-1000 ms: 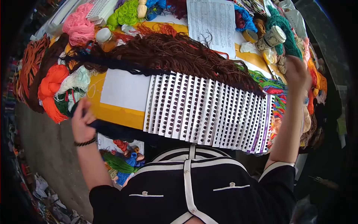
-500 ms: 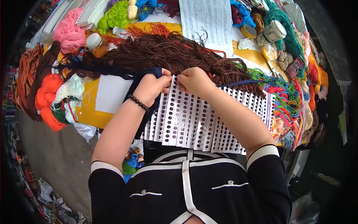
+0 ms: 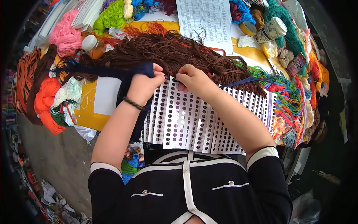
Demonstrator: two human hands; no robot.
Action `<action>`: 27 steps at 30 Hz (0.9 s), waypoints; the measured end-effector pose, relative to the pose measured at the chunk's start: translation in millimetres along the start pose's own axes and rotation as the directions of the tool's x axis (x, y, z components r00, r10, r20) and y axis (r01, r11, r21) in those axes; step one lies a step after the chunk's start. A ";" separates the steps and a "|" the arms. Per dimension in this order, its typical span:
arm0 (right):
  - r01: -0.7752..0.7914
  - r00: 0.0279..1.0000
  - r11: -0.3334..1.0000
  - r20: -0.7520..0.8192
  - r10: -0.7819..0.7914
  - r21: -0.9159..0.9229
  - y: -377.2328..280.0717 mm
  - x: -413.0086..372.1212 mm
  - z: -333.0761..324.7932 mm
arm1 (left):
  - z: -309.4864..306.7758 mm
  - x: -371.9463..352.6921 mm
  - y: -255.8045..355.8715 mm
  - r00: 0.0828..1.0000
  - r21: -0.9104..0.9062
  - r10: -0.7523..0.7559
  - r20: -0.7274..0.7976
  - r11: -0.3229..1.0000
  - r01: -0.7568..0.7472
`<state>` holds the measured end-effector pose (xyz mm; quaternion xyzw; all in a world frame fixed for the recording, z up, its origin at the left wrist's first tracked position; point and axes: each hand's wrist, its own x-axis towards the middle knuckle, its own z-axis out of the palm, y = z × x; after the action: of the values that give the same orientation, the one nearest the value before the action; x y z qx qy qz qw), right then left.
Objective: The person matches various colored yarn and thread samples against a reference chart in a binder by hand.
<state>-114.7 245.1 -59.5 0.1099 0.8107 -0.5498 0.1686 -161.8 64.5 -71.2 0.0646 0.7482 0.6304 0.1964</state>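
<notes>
My left hand (image 3: 145, 85) is closed around a hank of dark navy thread (image 3: 100, 71), which trails off to the left and hangs down below the wrist. My right hand (image 3: 195, 80) pinches the upper end of one white card strip punched with a column of holes; its fingertips hide the exact grip. Overlapping rows of these punched card strips (image 3: 182, 123) fan out at the table's front edge, under both forearms. Just beyond the hands lies a long heap of dark brown thread (image 3: 149, 50). A blue strand (image 3: 242, 81) runs right from behind my right hand.
Printed sheets (image 3: 205, 22) lie at the back. A patterned cup (image 3: 274, 30), a tape roll (image 3: 248, 28) and scissors (image 3: 275, 67) are at the right. Left stand a white-capped jar (image 3: 89, 43) and pink thread (image 3: 65, 33). Multicoloured thread (image 3: 285, 97) covers the right edge.
My left hand has moved left, away from my right hand, drawing the navy thread with it. My right hand stays at the top of the strips.
</notes>
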 end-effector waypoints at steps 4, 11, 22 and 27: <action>-0.107 0.994 0.982 0.055 0.099 0.158 -5.4 -2.6 0.1 | 2.6 -8.8 23.6 0.979 -0.590 -0.159 0.130 0.781 0.205; -0.249 0.968 0.740 0.145 0.203 0.626 -9.5 -3.8 -13.6 | 20.5 -5.4 -0.8 0.978 -0.072 0.036 0.206 0.997 -0.022; -0.262 0.951 0.958 0.198 0.237 0.116 -12.0 5.2 -6.1 | -149.4 -3.9 14.1 0.998 -0.621 -0.060 -0.030 0.783 0.029; -0.218 0.965 0.969 0.171 0.197 0.114 -4.7 11.6 -3.1 | -212.5 -20.6 31.1 0.854 -0.574 0.076 -0.515 0.710 -0.409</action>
<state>-127.6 246.1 -59.0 0.1614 0.7404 -0.5886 0.2817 -227.4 -131.6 -9.5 -0.0583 0.4819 0.8721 -0.0615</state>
